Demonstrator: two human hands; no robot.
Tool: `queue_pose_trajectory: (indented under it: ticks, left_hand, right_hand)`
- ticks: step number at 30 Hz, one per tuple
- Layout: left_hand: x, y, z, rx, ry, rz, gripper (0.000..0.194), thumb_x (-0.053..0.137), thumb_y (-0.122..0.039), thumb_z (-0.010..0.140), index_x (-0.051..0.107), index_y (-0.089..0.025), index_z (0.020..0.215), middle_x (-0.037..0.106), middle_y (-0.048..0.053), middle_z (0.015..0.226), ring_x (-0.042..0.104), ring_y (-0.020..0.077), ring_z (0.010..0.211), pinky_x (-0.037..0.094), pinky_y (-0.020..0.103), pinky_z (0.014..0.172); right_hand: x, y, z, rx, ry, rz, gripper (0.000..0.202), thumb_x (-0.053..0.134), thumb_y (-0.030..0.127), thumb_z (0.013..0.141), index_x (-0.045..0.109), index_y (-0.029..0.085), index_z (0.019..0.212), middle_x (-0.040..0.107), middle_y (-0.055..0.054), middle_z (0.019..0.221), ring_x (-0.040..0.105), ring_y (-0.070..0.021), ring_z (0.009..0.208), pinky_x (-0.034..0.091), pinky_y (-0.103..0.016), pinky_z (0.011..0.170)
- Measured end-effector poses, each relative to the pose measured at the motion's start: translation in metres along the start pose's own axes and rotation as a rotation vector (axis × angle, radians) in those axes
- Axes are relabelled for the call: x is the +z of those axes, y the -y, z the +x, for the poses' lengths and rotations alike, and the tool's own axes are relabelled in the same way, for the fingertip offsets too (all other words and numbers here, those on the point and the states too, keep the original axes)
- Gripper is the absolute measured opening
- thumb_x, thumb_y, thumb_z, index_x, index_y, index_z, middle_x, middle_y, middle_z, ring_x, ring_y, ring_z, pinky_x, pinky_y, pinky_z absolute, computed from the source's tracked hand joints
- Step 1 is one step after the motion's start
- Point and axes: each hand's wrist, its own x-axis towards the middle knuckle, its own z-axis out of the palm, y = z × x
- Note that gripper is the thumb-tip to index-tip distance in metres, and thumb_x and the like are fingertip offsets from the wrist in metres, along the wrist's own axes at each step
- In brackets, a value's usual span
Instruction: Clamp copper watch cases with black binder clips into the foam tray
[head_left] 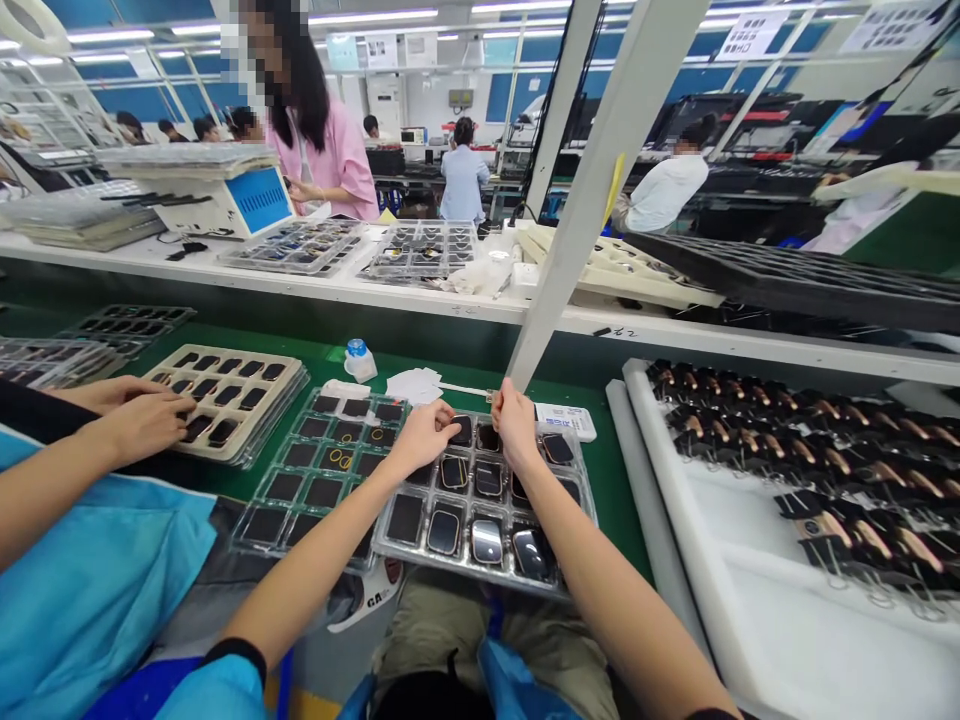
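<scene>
A clear plastic tray (pixel 469 562) in front of me holds dark watch screens, among them a shiny rounded one (pixel 487 541). My left hand (pixel 421 438) is over its far left part, thumb and fingertips pinched together beside a dark screen; what they hold is hidden. Above the tray's far side, my right hand (pixel 516 428) is closed in a fist, its contents hidden. A thin white stick (pixel 463 389) with a metal-looking end reaches close to its fingers; I cannot tell if it is gripped. Left of this tray lies another clear tray (pixel 295 455) with dark squares and several thin gold rings (pixel 340 458).
A co-worker's hands (pixel 150 420) work at a cream tray of screens (pixel 279 395) on the left. Behind the trays are a blue-capped bottle (pixel 360 361), white papers (pixel 414 386) and a white box (pixel 566 420). A slanted post (pixel 574 200) and a white bin of clipped parts (pixel 720 560) stand right.
</scene>
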Motion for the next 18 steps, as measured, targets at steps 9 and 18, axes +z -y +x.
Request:
queue_pose_trajectory:
  ticks: [9,18]
  left_hand:
    - [-0.013,-0.015,-0.044,0.138,0.093,0.473,0.015,0.054,-0.03,0.1,0.063,-0.019,0.104,0.062,0.008,0.102,0.064,0.0256,0.097,0.052,0.038,0.086]
    - [-0.009,-0.005,-0.07,0.082,0.061,0.113,0.01,0.064,-0.025,0.09,0.068,-0.021,0.099,0.069,0.006,0.096,0.065,0.0239,0.092,0.052,0.037,0.085]
  right_hand:
    - [0.0,0.031,-0.025,0.106,0.274,0.124,0.062,0.054,0.074,0.092,0.035,0.024,0.061,0.028,0.008,0.049,0.019,-0.0086,0.043,0.015,-0.024,0.044]
    - [0.005,0.004,-0.065,-0.275,0.272,-0.83,0.046,0.043,0.048,0.105,0.047,0.022,0.068,0.054,0.001,0.062,0.048,-0.0165,0.061,0.024,-0.029,0.062]
